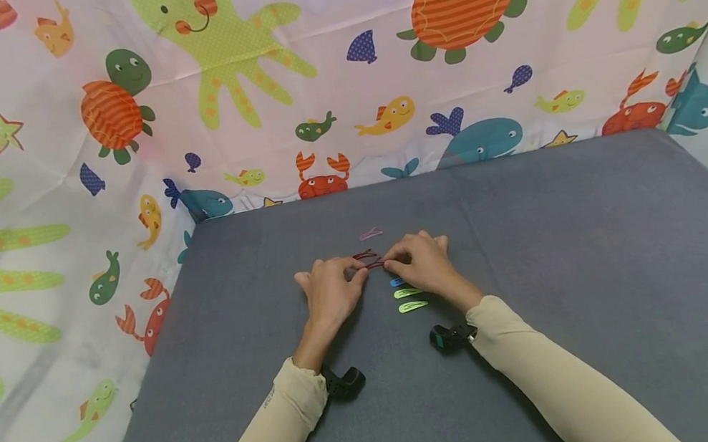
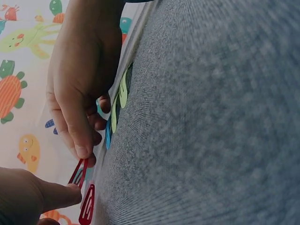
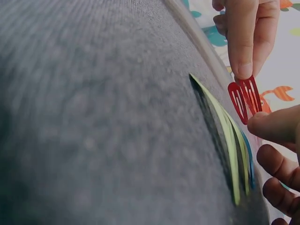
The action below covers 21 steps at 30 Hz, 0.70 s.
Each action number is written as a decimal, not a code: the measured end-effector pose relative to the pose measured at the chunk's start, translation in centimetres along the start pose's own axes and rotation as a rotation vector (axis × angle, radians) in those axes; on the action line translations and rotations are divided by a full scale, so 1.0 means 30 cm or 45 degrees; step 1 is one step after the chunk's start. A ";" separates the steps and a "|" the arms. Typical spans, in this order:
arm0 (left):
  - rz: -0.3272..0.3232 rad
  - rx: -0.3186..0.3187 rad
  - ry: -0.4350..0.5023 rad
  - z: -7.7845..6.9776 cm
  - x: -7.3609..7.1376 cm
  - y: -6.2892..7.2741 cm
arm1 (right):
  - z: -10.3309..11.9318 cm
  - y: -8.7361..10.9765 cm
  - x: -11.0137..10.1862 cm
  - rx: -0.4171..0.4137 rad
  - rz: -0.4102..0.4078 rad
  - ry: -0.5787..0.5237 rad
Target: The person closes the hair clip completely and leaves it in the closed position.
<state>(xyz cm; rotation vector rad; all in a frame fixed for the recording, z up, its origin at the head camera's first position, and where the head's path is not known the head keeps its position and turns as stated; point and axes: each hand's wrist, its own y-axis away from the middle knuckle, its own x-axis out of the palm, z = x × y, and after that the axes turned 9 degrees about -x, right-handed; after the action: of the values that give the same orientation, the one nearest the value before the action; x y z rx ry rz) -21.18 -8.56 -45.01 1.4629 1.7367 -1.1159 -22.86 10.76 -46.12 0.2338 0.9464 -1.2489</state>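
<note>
Between my two hands is a red snap hair clip (image 1: 374, 265), pinched at one end by the left hand (image 1: 330, 290) and at the other by the right hand (image 1: 424, 262). The left wrist view shows this held clip (image 2: 78, 172) between the two sets of fingertips. A second red hair clip (image 1: 365, 254) lies just beyond it, by the left fingertips; the right wrist view has this second clip (image 3: 237, 101) beside the held one. Below the right hand are a blue clip (image 1: 396, 283), partly covered, and two light green clips (image 1: 407, 292).
A pink hair clip (image 1: 370, 233) lies farther back on the grey cloth-covered table (image 1: 576, 241). A curtain (image 1: 352, 77) printed with sea animals rises along the table's back and left edges. Black wrist cameras (image 1: 345, 383) are strapped to both wrists.
</note>
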 end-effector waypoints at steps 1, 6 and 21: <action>-0.002 0.008 0.002 -0.002 -0.002 0.001 | -0.002 0.002 -0.001 -0.009 -0.008 -0.006; -0.008 0.054 0.028 -0.014 -0.009 0.007 | -0.007 0.013 -0.015 -0.061 -0.040 -0.023; 0.026 0.106 0.059 -0.030 -0.016 0.020 | -0.017 0.037 -0.031 -0.168 -0.113 -0.024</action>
<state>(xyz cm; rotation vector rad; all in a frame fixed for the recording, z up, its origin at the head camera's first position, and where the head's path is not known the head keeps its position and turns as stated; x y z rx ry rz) -20.44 -7.98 -44.30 1.5646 1.7212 -1.1641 -22.14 12.12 -46.14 0.0766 1.0282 -1.2618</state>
